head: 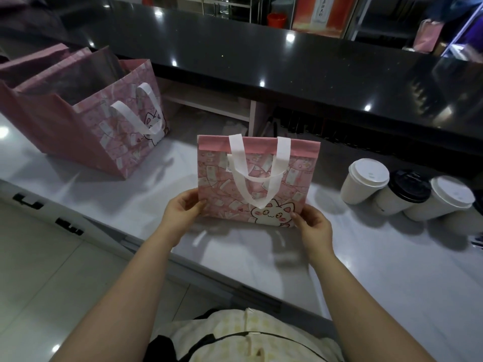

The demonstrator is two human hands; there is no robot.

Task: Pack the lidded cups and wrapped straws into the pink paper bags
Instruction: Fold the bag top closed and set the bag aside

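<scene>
A flat, folded pink paper bag [295,184] with white handles and a cat print stands upright on the white counter [366,270] in front of me. My left hand [183,210] pinches its lower left corner. My right hand [311,226] pinches its lower right corner. Two white paper cups with white lids [366,178] [444,198] and one with a black lid [405,190] stand together at the right. No wrapped straws are visible.
Several opened pink bags [86,111] stand at the back left of the counter. A raised black countertop [287,64] runs behind. The counter's front edge drops to a tiled floor [52,283] at the left.
</scene>
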